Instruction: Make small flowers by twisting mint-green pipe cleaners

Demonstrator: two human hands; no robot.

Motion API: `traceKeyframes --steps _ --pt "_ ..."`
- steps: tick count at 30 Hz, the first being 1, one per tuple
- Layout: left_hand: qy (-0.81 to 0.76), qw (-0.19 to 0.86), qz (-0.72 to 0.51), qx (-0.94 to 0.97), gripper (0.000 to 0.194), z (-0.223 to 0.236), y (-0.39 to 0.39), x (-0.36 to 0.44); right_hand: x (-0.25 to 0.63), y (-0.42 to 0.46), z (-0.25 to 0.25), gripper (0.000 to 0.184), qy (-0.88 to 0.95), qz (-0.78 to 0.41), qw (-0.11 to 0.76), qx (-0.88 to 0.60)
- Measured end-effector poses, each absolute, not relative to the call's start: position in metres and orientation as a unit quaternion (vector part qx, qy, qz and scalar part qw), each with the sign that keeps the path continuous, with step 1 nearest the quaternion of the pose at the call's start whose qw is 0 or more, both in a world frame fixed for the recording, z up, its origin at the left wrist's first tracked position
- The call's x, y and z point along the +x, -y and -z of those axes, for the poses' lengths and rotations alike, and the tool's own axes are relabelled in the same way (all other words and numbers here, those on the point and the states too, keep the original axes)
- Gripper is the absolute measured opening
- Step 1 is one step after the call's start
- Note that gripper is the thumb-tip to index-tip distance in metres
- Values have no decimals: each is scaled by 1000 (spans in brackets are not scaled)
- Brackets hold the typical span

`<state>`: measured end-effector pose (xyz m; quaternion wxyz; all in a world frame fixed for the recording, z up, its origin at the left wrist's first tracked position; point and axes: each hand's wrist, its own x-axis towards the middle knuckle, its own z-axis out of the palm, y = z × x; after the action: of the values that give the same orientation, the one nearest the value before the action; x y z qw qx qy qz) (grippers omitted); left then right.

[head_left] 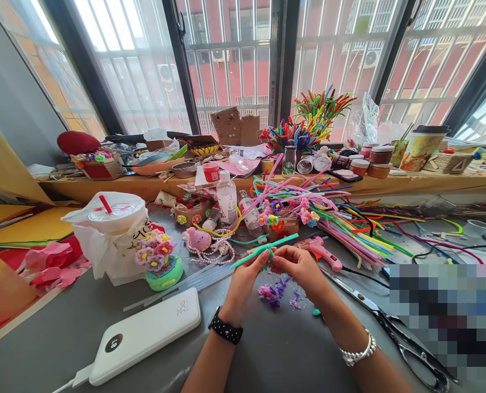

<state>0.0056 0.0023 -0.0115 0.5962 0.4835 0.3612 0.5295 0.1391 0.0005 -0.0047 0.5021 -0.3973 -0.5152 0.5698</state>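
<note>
A green pipe cleaner point(286, 239) lies nearly level between my hands above the table. My left hand point(246, 273) pinches it with thumb and fingers. My right hand point(296, 266) has its fingertips closed on the same green piece near its middle, where a short bit seems bent or twisted; the exact shape is hidden by the fingers. Beneath them, purple and pink fuzzy scraps point(271, 295) are scattered on the grey table. A small green bit point(317, 312) sits by my right forearm.
Large scissors point(376, 311) and a pink glue gun point(322, 254) lie at the right. A white power bank point(148, 333), a flower-topped green pot point(165, 275) and a bagged drink cup point(116, 218) stand left. Behind are bundled pipe cleaners point(349, 234) and a bottle point(226, 199).
</note>
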Motion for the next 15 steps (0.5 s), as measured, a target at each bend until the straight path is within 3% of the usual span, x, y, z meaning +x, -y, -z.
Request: traceKeyframes --steps 13,15 --pt "-383 568 -532 497 27 9 0 4 163 -3 -8 23 601 -520 439 -418" --pt "-394 566 -521 503 26 7 0 4 177 -6 -10 25 549 -518 485 -441"
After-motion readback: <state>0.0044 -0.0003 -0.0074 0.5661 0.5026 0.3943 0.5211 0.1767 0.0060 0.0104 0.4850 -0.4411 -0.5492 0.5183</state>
